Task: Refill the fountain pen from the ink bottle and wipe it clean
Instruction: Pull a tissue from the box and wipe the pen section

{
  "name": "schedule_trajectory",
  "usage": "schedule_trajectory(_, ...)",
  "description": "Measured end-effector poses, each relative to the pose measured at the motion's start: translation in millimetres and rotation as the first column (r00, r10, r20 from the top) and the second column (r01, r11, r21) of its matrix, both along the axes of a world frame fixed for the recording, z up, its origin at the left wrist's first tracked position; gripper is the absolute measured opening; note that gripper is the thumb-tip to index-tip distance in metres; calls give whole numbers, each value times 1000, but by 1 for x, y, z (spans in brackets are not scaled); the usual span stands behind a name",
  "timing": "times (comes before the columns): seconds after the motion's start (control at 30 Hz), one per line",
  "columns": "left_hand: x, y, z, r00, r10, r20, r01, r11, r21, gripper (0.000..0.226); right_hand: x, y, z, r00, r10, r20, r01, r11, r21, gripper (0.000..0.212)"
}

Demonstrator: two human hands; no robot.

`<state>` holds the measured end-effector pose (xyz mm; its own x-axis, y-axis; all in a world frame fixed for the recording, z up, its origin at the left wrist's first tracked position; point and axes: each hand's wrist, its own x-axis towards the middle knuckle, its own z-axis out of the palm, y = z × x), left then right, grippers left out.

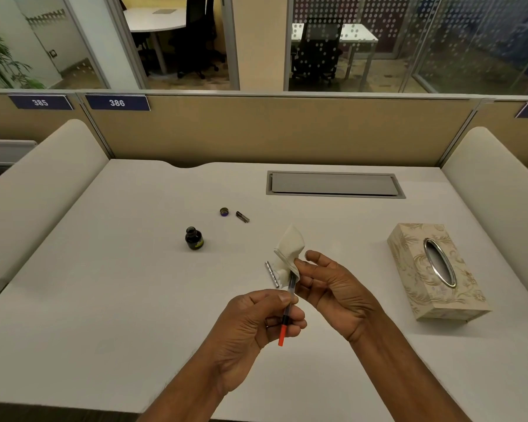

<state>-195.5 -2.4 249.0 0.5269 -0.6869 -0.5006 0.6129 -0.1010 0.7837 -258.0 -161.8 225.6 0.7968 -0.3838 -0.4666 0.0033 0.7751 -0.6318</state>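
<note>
So I've got the pen's inner section (288,306) in my left hand (250,327), fingers closed around the clear converter part with the orange end poking out below my palm. I hold it low like that so the nib end stays free and tilted up and away from me, which looks like the best way to keep any stray ink off my skin.

My right hand (333,287) is pinching a tissue (290,251) around the nib end, thumb and forefinger closed on it while the other fingers are spread loose. Can't actually see the nib, the tissue covers it, so no idea how clean it is yet.

The ink bottle (194,238) sits open, well off to the left on the table (104,300), far enough that my elbows shouldn't knock it. Its cap (224,212) and what I take to be a small pen part (242,216) are parked further back together. The silver barrel (272,274) lies right under my hands, ready for reassembly I guess. Tissue box (433,269) is on my right, handy for that hand.

Looks like I'm in the wiping stage, with the bottle not yet capped.
</note>
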Motion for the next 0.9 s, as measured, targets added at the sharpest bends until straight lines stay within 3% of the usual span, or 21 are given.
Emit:
schedule_trajectory(0.2,0,1,-2,1000,2,-4,-2,1000,3,18,0,5,2,1000,-31,2,31,999,-17,44)
schedule_trajectory(0.63,2,4,-5,1000,22,-16,-21,1000,11,17,5,9,0,995,-88,-45,86,996,-35,26)
schedule_trajectory(0.9,4,7,-6,999,32,-43,-33,999,-10,17,8,4,-5,979,-202,-31,202,979,-6,37)
